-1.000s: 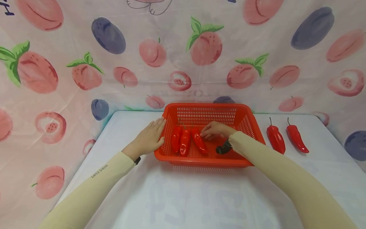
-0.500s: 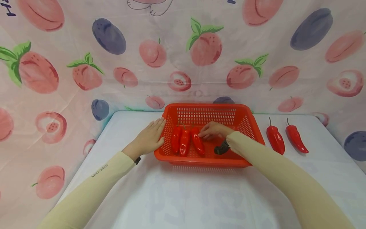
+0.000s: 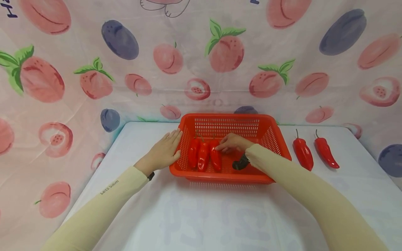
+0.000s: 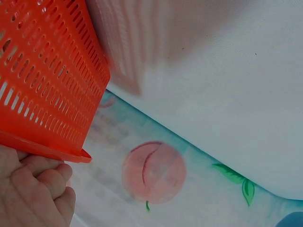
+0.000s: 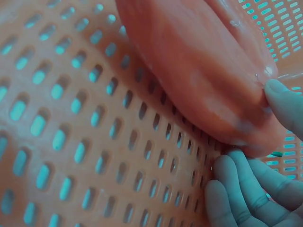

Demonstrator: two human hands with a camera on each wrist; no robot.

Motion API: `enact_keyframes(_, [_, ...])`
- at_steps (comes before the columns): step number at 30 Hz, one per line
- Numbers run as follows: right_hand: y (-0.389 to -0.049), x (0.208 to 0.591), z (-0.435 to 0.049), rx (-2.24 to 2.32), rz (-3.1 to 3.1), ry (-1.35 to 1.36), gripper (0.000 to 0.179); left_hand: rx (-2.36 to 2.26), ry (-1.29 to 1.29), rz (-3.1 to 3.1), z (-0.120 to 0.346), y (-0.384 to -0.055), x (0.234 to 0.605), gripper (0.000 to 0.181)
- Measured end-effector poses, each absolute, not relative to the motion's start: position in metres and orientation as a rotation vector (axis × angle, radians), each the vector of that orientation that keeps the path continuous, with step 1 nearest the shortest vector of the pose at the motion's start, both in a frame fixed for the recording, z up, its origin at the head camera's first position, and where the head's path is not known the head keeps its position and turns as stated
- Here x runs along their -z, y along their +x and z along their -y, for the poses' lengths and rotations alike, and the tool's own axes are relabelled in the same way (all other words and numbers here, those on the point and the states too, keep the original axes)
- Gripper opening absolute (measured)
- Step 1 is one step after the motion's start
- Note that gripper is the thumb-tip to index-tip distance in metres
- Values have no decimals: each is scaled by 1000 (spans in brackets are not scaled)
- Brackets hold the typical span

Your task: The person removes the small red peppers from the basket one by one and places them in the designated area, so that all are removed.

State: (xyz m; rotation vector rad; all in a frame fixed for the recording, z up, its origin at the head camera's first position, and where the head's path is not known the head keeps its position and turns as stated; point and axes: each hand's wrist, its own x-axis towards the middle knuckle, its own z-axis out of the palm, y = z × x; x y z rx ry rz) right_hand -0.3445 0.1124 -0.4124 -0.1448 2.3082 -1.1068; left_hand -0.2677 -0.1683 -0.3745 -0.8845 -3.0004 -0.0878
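A red plastic basket (image 3: 230, 177) stands on the white table with three red chili peppers lying side by side in its left half. My right hand (image 3: 232, 142) reaches inside and pinches the rightmost of these, a glossy chili pepper (image 3: 216, 158). In the right wrist view the thumb (image 5: 284, 101) lies on top of that pepper, and the other fingers (image 5: 251, 189) are tucked low along its side at the basket floor. My left hand (image 3: 161, 151), fingers straight, rests along the left rim. From below, the left wrist view shows its fingertips (image 4: 54, 182) right at the rim.
Two more red peppers, a plump one (image 3: 303, 153) and a slimmer one (image 3: 326, 151), lie on the table (image 3: 226, 219) right of the basket. A fruit-printed cloth (image 3: 194, 45) hangs behind and at the left. A black wrist device (image 3: 241, 162) sits under my right wrist.
Inside the basket, my right hand has shifted slightly left. The pepper at its fingers has moved left and turned straighter, closer to the other two. My left hand has stayed put.
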Motion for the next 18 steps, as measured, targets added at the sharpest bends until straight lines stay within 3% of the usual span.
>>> enact_keyframes(4, [-346, 413, -112, 1119, -2319, -131, 40, 89, -887, 2994, 168, -268, 375, 66])
enact_keyframes(11, [-346, 412, -113, 1153, -2284, -148, 58, 100, -887, 2993, 168, -268, 375, 66])
enact_keyframes(18, [-347, 414, -113, 1199, -2261, -159, 56, 95, -893, 2996, 169, -268, 375, 67])
